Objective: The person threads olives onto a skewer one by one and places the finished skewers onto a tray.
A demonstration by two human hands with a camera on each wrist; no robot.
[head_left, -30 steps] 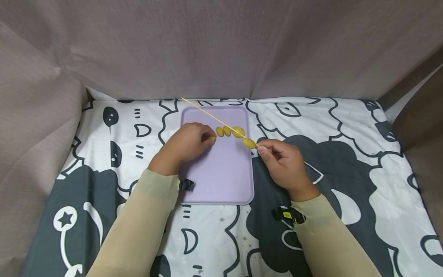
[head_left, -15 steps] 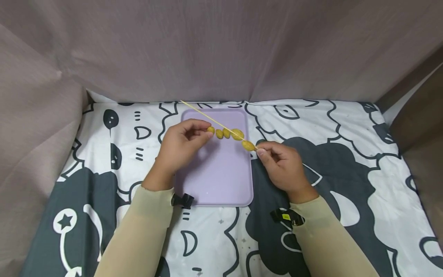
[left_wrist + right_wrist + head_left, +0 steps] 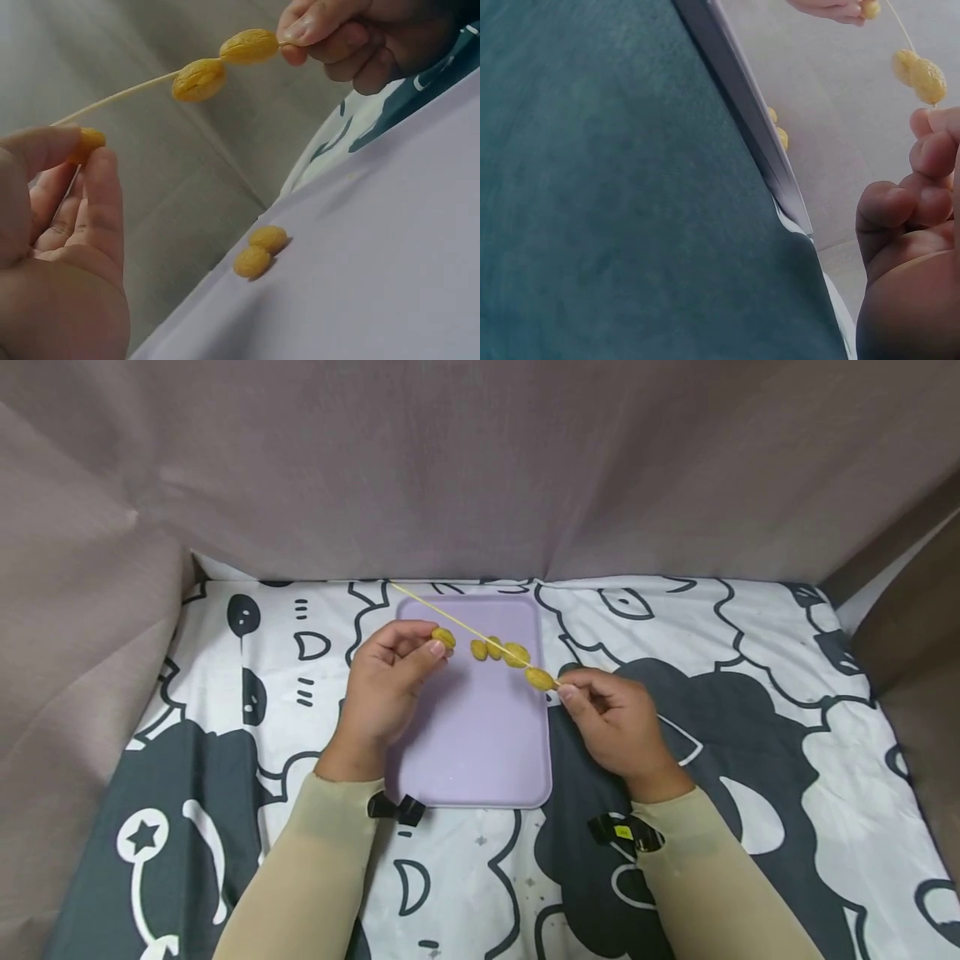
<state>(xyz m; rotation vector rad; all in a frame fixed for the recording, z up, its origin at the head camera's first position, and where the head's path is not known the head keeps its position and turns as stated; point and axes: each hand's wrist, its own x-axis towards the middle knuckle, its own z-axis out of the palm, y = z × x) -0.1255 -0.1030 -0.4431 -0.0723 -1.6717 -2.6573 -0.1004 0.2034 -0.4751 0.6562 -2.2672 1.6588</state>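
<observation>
1. Sleeves (image 3: 300, 877), two, tan: reaching in from the near edge; a black wrist strap (image 3: 626, 832) is showing at the right cuff.
2. Right hand (image 3: 615, 718): pinching the skewer's near end between thumb and forefinger, the other fingers curling in.
3. Left hand (image 3: 386, 693): pinching one yellow fruit (image 3: 443, 637) between thumb and fingertips, just beside the skewer; I cannot tell whether the two are touching.
4. Skewer (image 3: 442, 612), thin, pale yellow: slanting above the tray, its free end pointing far left.
5. Threaded fruits (image 3: 540, 678), two, yellow, wrinkled: sitting together beside the right fingertips.
6. Tray (image 3: 472, 743), lilac, rectangular: lying beneath the work.
7. Loose fruits (image 3: 478, 649), two, yellow: touching each other, resting on its far part.
8. Cloth (image 3: 465, 868), black-and-white cartoon print: spreading under the tray.
9. Curtain (image 3: 450, 468), grey-brown: hanging behind.
</observation>
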